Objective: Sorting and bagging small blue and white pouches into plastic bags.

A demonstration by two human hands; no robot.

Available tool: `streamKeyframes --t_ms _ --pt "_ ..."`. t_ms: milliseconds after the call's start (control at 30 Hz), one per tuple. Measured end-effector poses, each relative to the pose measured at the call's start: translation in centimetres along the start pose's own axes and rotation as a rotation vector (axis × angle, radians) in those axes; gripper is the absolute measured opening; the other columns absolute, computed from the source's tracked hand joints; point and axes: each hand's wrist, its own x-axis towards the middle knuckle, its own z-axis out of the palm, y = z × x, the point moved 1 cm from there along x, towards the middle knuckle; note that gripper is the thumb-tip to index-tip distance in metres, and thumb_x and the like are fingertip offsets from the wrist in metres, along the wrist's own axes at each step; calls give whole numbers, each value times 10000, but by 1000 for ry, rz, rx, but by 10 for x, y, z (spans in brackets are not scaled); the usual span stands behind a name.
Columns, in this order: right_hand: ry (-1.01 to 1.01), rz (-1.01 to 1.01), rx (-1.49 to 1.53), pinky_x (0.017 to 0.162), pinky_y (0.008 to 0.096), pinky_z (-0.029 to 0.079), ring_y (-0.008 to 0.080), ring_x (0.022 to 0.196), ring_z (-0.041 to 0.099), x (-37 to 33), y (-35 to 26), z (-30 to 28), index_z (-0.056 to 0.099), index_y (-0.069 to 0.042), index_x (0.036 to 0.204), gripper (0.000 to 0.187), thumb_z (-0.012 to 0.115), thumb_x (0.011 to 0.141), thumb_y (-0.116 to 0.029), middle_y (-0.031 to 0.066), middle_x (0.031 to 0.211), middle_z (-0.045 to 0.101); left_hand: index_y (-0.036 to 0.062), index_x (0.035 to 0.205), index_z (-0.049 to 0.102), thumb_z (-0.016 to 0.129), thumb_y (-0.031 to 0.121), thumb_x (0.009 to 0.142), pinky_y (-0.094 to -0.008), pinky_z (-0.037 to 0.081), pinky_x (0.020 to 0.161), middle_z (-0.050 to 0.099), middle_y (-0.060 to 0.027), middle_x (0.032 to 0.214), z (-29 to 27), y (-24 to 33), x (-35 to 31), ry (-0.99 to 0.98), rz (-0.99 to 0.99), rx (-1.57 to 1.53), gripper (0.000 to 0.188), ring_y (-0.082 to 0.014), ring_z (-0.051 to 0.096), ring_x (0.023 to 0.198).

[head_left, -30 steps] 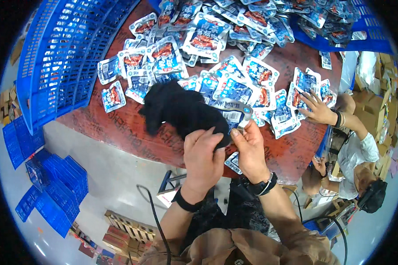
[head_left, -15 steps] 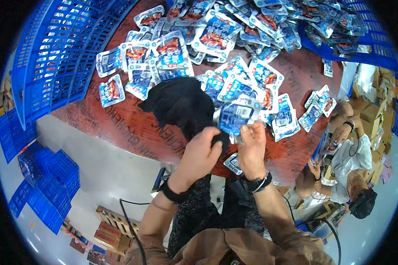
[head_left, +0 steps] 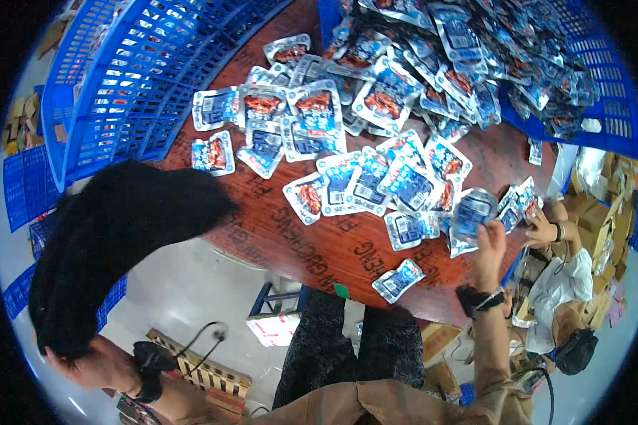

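My left hand [head_left: 96, 365] is far out at the lower left, its fingers closed on the end of a long piece of black cloth [head_left: 106, 234]. The cloth stretches up over the table's left edge and is blurred at its far end. At the table's right side, my right hand [head_left: 490, 258] pinches a blue and silver sealed food packet [head_left: 473, 211], slightly smeared by motion. Beneath and beside it lie more such packets, among them an overlapping group [head_left: 407, 184] mid-table. One single packet [head_left: 398, 281] rests close to the near edge.
A blue plastic basket [head_left: 149, 85] stands at the table's left. Another blue basket [head_left: 620, 131], heaped with packets, is at the far right. A co-worker's hand [head_left: 542, 230] reaches to packets on the right edge. Blue crates and a wooden pallet [head_left: 220, 379] are on the floor.
My left hand has swung the black cloth leftward from the middle of the table's near edge. My right hand has moved right with a packet. The view has shifted slightly.
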Motion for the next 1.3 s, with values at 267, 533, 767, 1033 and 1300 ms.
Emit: streamKeyframes --t_ms 267,533,767,1033,1300 --pt "8 -543 -857 1003 405 383 338 1184 494 33 -56 24 557 -19 1174 373 674 826 -92 192 1274 528 46 1353 456 738 166 750 -464 333 1067 413 -216 1416 164 38 -70 -959 158 667 676 -374 361 1329" --pt "-533 -929 -882 1007 673 272 404 1380 270 187 -159 228 467 -267 1372 788 742 682 -533 121 1506 322 101 1498 185 901 356 497 -523 290 1072 134 -282 1528 305 110 -170 -1258 209 -483 1257 -466 219 1379" --pt "-623 -834 -1342 940 706 352 325 1394 254 143 -91 207 462 -412 1340 891 833 539 -532 44 1529 255 46 1466 244 825 623 448 -555 331 1003 204 -354 1457 275 188 -264 -1128 416 -563 1307 -506 329 1273" --pt "-501 -537 -1087 953 657 371 422 1317 336 99 -19 64 435 -337 1382 910 828 573 -474 133 1481 309 98 1440 279 858 441 538 -646 249 1043 155 -333 1487 218 274 -318 -1340 409 -728 1125 -520 275 1306" --pt "-144 -299 -1172 974 693 284 408 1337 312 -51 32 0 477 -229 1340 552 658 820 -275 154 1408 391 79 1407 364 739 432 735 -652 219 1029 353 -228 1440 174 280 -311 -1230 456 -614 847 -394 319 1338"
